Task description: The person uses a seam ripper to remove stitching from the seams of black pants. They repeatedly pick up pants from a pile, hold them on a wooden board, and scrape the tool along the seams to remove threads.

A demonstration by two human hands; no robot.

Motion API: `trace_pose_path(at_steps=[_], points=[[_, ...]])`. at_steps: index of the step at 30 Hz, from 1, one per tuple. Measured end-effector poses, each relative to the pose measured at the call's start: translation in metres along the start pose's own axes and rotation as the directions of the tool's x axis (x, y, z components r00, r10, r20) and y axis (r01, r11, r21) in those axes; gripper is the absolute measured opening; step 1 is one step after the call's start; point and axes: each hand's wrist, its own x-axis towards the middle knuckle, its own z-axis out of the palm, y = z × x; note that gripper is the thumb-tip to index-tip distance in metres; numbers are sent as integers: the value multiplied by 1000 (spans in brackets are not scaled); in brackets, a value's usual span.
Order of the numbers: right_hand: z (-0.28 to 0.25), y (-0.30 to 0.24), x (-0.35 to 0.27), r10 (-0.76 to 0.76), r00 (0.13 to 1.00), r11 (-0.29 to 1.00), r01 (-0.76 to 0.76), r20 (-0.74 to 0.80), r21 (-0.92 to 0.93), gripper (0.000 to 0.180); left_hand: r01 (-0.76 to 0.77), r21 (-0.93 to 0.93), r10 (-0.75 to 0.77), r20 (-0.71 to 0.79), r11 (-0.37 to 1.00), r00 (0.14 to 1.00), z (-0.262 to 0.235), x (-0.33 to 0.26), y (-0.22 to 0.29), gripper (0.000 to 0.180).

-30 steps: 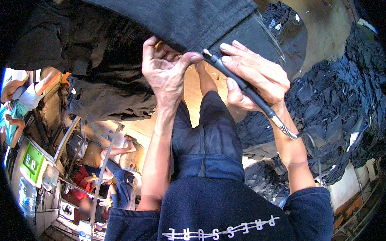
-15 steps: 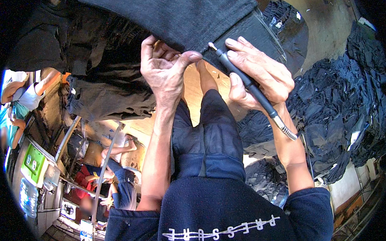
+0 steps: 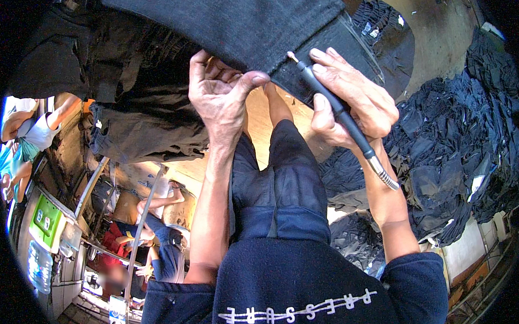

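Observation:
Stretched in front of me is a dark denim garment leg (image 3: 235, 30), fitted over a flat dark board (image 3: 358, 48) that shows past its right end. My left hand (image 3: 222, 98) pinches the near corner of the denim between thumb and curled fingers. In my right hand (image 3: 359, 100) is a black rotary tool handpiece (image 3: 330, 101) with a metal spring collar at its rear. Its small pinkish grinding tip (image 3: 291, 56) rests at or just above the hem, right of my left thumb; I cannot tell whether it touches.
A large heap of dark clothes (image 3: 449, 140) lies to the right, and more dark garments (image 3: 149, 127) hang at the left. Other people (image 3: 168, 244) sit at the lower left, near a metal post (image 3: 145, 215) and a green tray (image 3: 46, 220).
The handpiece and my right hand have shifted a little to the right and away from me, carrying the tip along the hem. My left hand has barely moved.

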Motion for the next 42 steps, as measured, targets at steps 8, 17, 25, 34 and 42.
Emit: trace_pose_path(at_steps=[8,17,25,34,42], points=[[0,-1,6,45,997,999,-45,-63,-13,30,103,89,-104,7,991,995,-20,6,-10,39],[-9,10,10,-12,996,997,6,86,75,27,94,11,-93,-23,996,995,-21,23,-38,34],[-7,6,9,-60,978,994,39,202,104,27,88,-38,-87,15,995,996,-25,18,-46,35],[-7,6,8,-52,984,997,41,171,66,27,93,-29,-92,31,995,995,-27,18,-50,37],[-8,8,7,-41,992,998,37,122,41,28,147,40,-148,16,988,989,-28,18,-48,36]])
